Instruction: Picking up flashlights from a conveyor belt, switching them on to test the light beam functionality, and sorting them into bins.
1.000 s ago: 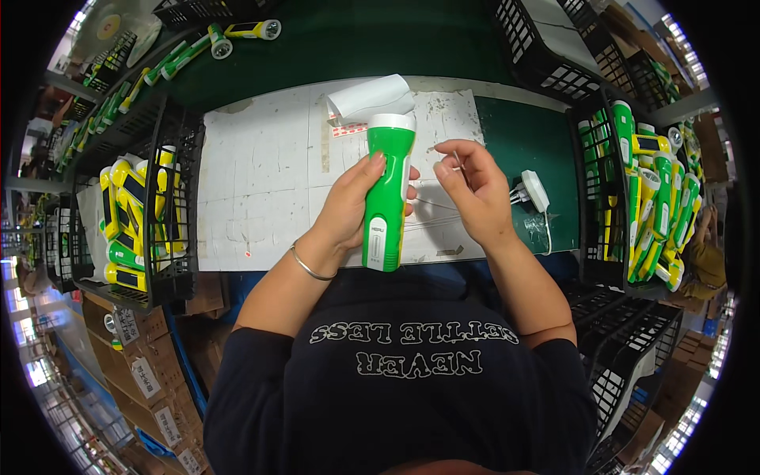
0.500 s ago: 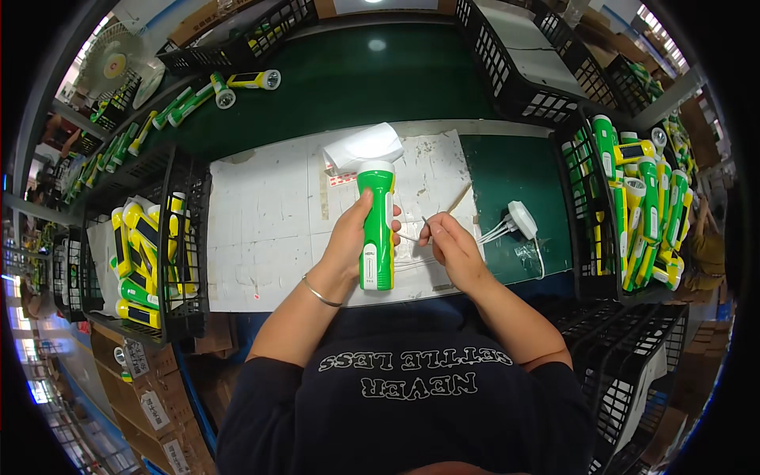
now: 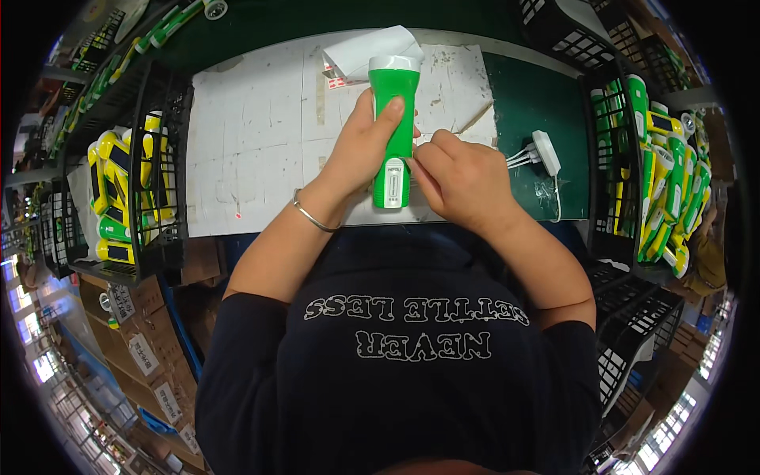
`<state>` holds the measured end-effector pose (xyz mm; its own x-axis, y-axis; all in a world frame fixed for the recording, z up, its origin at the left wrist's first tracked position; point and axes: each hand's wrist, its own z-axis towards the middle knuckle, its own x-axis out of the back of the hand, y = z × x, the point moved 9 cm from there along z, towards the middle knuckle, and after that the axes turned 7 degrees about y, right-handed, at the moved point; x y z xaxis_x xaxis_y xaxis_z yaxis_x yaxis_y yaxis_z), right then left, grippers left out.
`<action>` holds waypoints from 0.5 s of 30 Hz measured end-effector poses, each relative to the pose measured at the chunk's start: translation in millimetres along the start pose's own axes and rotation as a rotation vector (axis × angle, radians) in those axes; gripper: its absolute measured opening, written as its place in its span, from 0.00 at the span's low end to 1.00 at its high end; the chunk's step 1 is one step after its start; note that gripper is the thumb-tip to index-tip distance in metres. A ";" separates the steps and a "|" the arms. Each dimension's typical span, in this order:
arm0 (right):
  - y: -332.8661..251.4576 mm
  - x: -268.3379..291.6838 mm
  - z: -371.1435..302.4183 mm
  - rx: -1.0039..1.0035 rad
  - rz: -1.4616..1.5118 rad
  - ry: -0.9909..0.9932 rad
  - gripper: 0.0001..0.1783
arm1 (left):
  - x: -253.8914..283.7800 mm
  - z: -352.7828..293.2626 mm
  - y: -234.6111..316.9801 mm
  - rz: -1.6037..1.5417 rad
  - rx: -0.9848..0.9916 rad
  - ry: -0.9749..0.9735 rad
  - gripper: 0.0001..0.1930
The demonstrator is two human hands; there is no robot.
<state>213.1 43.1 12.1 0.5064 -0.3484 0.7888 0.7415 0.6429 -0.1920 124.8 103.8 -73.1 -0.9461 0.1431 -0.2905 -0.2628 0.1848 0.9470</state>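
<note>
My left hand (image 3: 362, 150) is wrapped round a green flashlight (image 3: 397, 115), its thumb lying along the front. The flashlight stands nearly upright in view, white head away from me and a white oval switch panel near its tail. My right hand (image 3: 467, 178) is closed at the flashlight's right side, thumb and fingertips pinched against the lower body. The thin cable seen in those fingers a moment ago is now mostly hidden by the hand. Right of my hand, white cables (image 3: 518, 158) run to a white charger block (image 3: 545, 152).
A white board (image 3: 257, 146) covers the green table (image 3: 546, 91); a curled white sheet (image 3: 366, 54) lies behind the flashlight. Black crates of green and yellow flashlights stand at left (image 3: 142, 170) and right (image 3: 621, 170). Cardboard boxes (image 3: 142, 340) are stacked lower left.
My view has tilted down toward my body. The flashlight has turned to show its switch panel more squarely, and my right hand has come from beside it to its side.
</note>
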 end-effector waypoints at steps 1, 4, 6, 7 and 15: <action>-2.8 -0.5 0.5 0.027 -0.033 0.007 0.07 | -0.8 -0.4 -0.3 0.017 -0.013 -0.004 0.20; -10.8 -1.8 -2.4 0.065 0.065 -0.016 0.08 | 5.0 2.6 4.4 -0.004 -0.067 0.009 0.23; -29.0 -7.8 -14.6 0.183 0.220 -0.185 0.08 | 21.6 8.1 3.2 -0.077 -0.005 0.091 0.26; -39.8 -8.4 -22.4 0.245 0.293 -0.261 0.08 | 28.4 11.4 3.8 -0.133 0.020 0.110 0.25; 25.7 -36.3 -9.7 -0.529 0.539 -0.026 0.16 | 12.9 9.9 0.0 -0.325 0.099 0.040 0.20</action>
<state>218.0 65.7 -27.2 0.8533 -0.0579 0.5182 0.5095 0.3040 -0.8050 114.5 115.3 -78.2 -0.8229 0.0232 -0.5677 -0.5344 0.3079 0.7872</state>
